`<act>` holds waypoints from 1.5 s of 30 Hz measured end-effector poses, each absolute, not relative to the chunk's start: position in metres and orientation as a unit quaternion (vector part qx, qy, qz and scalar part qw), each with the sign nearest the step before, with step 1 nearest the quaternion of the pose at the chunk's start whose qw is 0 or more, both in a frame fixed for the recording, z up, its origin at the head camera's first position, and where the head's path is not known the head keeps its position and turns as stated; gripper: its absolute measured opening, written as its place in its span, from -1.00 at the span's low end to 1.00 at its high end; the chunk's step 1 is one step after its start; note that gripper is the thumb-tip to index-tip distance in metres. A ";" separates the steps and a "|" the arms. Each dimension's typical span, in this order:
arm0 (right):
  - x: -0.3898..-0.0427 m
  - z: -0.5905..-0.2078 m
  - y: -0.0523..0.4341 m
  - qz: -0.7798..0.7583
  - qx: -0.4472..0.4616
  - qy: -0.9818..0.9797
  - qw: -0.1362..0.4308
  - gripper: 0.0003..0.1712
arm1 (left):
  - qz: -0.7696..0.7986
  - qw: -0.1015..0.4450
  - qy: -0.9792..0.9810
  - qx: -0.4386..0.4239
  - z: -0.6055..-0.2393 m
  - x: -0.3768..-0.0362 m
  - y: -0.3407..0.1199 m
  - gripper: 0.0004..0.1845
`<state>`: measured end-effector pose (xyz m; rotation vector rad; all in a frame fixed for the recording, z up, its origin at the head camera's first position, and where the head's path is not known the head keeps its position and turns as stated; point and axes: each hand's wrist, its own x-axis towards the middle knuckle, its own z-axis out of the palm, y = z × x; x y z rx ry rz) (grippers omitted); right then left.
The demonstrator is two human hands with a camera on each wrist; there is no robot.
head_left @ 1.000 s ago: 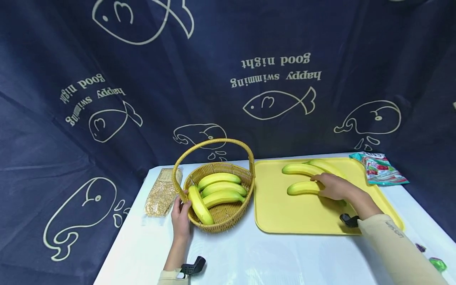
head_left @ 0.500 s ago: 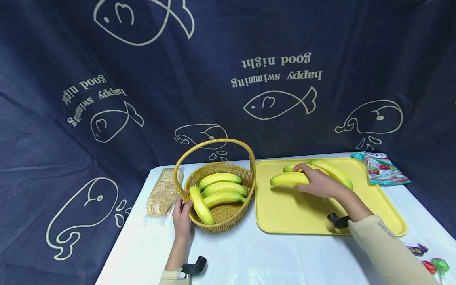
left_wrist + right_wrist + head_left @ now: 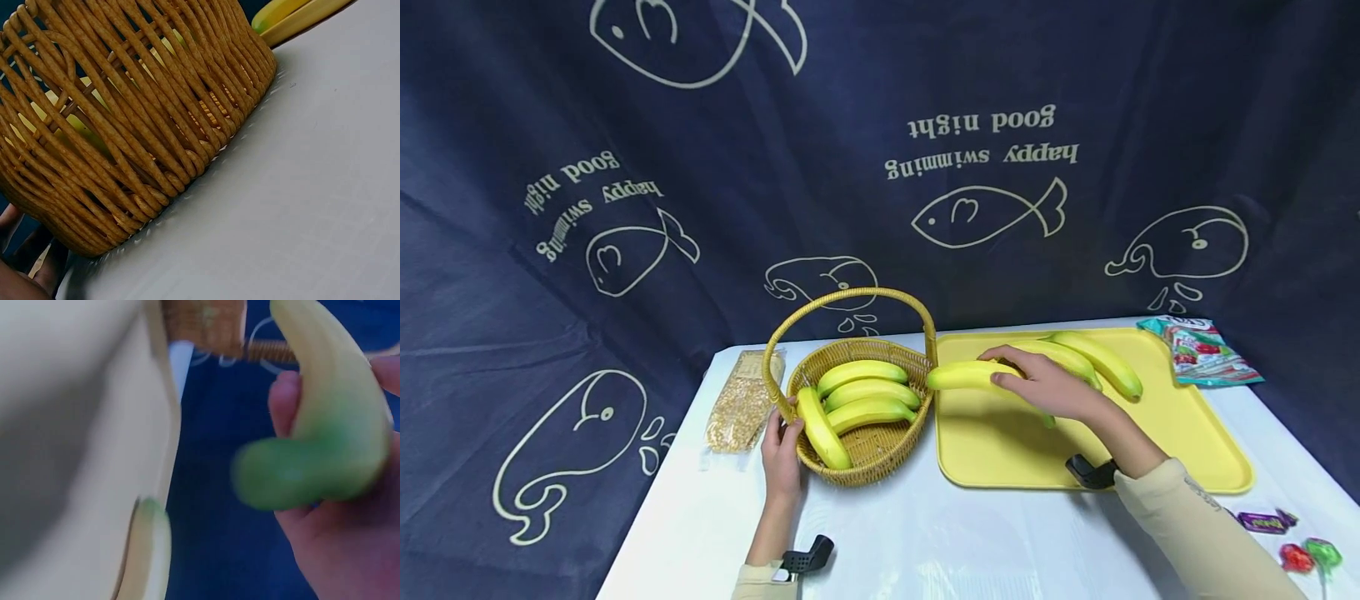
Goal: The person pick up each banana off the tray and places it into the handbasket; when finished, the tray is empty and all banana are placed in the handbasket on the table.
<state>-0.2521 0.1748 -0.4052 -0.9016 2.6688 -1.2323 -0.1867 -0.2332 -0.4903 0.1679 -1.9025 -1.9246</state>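
My right hand [image 3: 1048, 385] grips a yellow banana [image 3: 961, 375] over the left part of the yellow tray [image 3: 1000, 467]. Its far tip overlaps the right rim of the wicker basket [image 3: 867, 450]. In the right wrist view the banana [image 3: 340, 406] lies between thumb and fingers, its green stem end toward the camera. With the left hand [image 3: 782, 462] I hold the basket's left side at the foot of its arched handle. Several bananas [image 3: 867, 392] lie inside, one of them slanting across along the left wall. The left wrist view shows the woven basket wall [image 3: 156, 112] close up.
Two more bananas [image 3: 1105, 362] lie at the back of the tray. A bag of grains [image 3: 741, 408] sits left of the basket, and a candy bag [image 3: 1202, 352] overlaps the tray's back right corner. Small wrapped candies [image 3: 1296, 557] lie at front right. A dark printed cloth [image 3: 850, 167] hangs behind.
My right hand has lifted the banana from the tray and carried it left to the basket's right rim. The left hand and basket stay in place.
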 end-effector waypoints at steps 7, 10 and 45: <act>-0.250 -0.389 0.133 -0.431 -0.339 0.833 0.069 -0.57 | -0.691 0.211 -0.688 0.061 -0.489 -0.185 -0.232 -0.61; -0.254 -0.382 0.112 -0.419 -0.353 0.834 0.072 -0.50 | -0.690 0.211 -0.691 0.056 -0.487 -0.185 -0.231 -0.61; -0.291 -0.373 -0.040 -0.119 -0.315 0.933 0.130 -0.08 | -0.682 0.209 -0.698 0.062 -0.492 -0.186 -0.235 -0.59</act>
